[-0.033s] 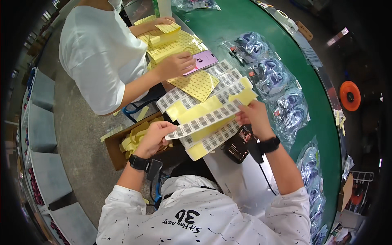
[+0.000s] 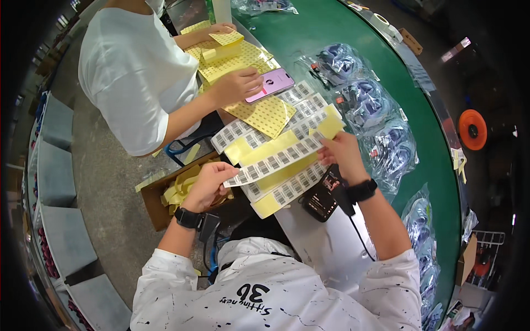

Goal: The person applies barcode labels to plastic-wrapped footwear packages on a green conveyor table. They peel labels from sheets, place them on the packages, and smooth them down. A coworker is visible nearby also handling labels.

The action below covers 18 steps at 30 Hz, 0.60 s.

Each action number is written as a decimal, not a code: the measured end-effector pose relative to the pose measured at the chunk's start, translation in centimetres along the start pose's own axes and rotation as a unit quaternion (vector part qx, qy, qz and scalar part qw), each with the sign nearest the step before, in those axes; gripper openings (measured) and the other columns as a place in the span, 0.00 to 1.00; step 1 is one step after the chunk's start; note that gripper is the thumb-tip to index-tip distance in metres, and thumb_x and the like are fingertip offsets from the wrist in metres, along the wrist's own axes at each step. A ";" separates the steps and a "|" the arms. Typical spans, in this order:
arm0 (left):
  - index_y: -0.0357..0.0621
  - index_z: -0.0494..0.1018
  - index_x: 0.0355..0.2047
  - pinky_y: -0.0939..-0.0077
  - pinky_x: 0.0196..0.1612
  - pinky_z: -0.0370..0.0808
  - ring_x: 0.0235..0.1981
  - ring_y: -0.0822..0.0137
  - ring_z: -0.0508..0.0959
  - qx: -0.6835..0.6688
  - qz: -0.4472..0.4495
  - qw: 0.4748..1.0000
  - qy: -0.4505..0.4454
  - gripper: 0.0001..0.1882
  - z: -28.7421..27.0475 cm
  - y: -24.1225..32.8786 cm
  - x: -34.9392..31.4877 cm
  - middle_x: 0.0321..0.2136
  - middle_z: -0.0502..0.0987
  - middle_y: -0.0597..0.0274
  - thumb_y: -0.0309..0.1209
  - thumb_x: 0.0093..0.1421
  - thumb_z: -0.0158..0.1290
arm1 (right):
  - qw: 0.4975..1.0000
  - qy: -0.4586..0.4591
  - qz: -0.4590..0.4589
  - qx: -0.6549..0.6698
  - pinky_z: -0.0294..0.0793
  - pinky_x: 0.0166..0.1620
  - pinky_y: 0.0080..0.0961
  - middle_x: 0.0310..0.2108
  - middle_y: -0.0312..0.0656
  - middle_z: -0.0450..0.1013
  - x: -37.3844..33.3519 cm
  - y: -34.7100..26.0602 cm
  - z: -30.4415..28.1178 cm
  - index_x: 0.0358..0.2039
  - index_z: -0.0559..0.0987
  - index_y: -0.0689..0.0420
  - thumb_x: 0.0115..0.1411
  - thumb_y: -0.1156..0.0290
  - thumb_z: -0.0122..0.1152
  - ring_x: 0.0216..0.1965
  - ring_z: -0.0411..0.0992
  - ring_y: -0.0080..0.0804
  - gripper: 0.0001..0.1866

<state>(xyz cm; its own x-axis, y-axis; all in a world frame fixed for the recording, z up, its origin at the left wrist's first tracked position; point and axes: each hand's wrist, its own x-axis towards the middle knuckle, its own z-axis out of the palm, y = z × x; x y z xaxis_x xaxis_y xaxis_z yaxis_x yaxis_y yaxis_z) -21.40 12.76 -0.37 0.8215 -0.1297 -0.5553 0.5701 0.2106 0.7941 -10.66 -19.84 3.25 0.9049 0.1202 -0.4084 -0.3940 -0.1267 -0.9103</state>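
A long strip of white barcode labels is stretched between my two hands. My left hand pinches its left end, and my right hand grips the right end. Beneath it, sheets of barcode labels lie overlapped on the metal table, with bare yellow backing showing in places. A yellow sheet of small printed labels rests across the far part of these sheets. Close below my right hand lies a dark phone with its screen lit.
At the left, another person's hand touches a pink-screened phone near more yellow label sheets. A cardboard box of yellow scraps stands below the table's left edge. Bagged bluish items line the green surface at right.
My right hand has shifted very slightly. Both hands keep hold of the label strip.
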 end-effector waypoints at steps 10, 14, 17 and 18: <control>0.33 0.76 0.26 0.84 0.15 0.65 0.13 0.79 0.69 0.152 0.040 0.987 0.045 0.09 0.0 2.2 4.6 0.17 0.73 0.68 0.28 0.56 0.58 | 0.994 -0.001 0.002 -0.109 0.76 0.20 0.23 0.25 0.47 0.76 8.7 -2.1 1.7 0.32 0.74 0.69 0.57 0.79 0.58 0.21 0.78 0.33 0.05; 0.33 0.75 0.26 0.83 0.15 0.65 0.12 0.80 0.69 0.191 0.084 0.973 0.094 0.09 0.4 2.8 4.7 0.15 0.72 0.69 0.28 0.57 0.57 | 0.999 -0.012 0.040 0.007 0.77 0.26 0.22 0.30 0.46 0.75 11.4 -2.5 2.2 0.38 0.74 0.67 0.59 0.79 0.58 0.27 0.78 0.32 0.08; 0.33 0.75 0.26 0.82 0.17 0.64 0.12 0.80 0.69 0.226 0.143 0.956 0.118 0.09 0.4 3.7 3.8 0.13 0.72 0.68 0.28 0.58 0.56 | 0.995 -0.054 0.065 0.054 0.79 0.30 0.23 0.33 0.49 0.74 13.3 -2.6 1.7 0.40 0.71 0.70 0.60 0.80 0.57 0.32 0.79 0.36 0.09; 0.33 0.75 0.26 0.81 0.18 0.65 0.13 0.79 0.70 0.239 0.165 0.947 0.136 0.09 0.2 3.7 4.2 0.13 0.72 0.67 0.28 0.59 0.55 | 0.993 -0.061 0.067 0.073 0.80 0.31 0.24 0.34 0.50 0.74 14.1 -2.4 1.4 0.40 0.70 0.70 0.61 0.80 0.56 0.32 0.79 0.37 0.10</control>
<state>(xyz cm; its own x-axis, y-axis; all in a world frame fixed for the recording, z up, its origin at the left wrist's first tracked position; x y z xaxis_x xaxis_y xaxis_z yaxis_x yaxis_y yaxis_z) -15.82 12.78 0.34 0.9591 0.1357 -0.2484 0.2772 -0.2741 0.9209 2.87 -16.44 -0.41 0.8203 0.2315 -0.5231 -0.5362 -0.0070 -0.8440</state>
